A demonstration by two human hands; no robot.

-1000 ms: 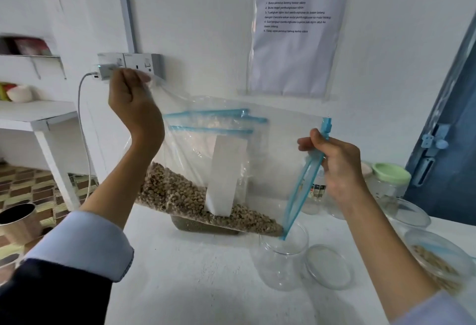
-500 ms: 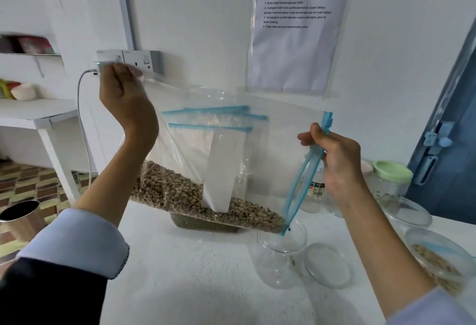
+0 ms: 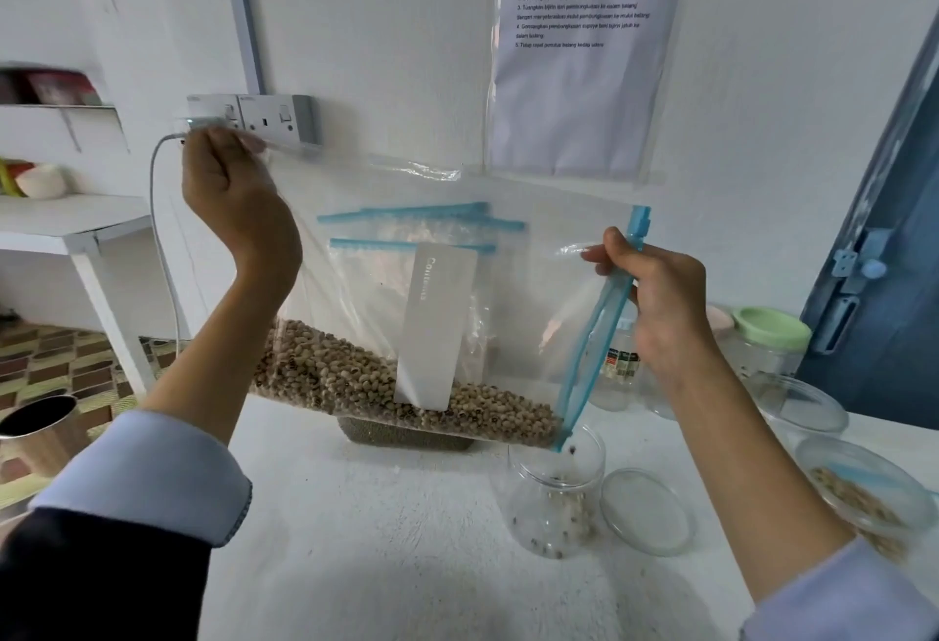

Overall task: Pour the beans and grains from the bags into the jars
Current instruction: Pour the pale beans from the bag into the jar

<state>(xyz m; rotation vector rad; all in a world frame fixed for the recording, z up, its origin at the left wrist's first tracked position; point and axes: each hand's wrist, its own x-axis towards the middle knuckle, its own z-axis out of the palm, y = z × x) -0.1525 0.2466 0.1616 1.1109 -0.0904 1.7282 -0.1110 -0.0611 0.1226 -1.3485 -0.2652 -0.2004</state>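
The big clear zip bag (image 3: 508, 295) is hanging tilted across the middle of the frame, and the beans (image 3: 386, 386) inside are sliding down toward its lower right corner. That corner, where the blue zip strip (image 3: 599, 325) ends, is sitting right over the mouth of a small clear jar (image 3: 554, 498) on the white counter (image 3: 386, 539), lower centre-right. A few beans are already lying in the jar's bottom and a couple are dropping in.

The left hand (image 3: 239, 203) is pinching the bag's closed bottom corner up high in the upper left, fingers curled tight on the plastic. The right hand (image 3: 660, 305) is gripping the zip strip at centre right, thumb and fingers wrapped around it.

The jar's clear lid (image 3: 648, 511) is lying flat just beside it on the right. More zip bags (image 3: 421, 224) are standing behind the held one. Far right there's a green-lidded jar (image 3: 770, 335) and a tub with grain (image 3: 864, 493). A printed sheet (image 3: 584, 51) is hanging on the wall up top.
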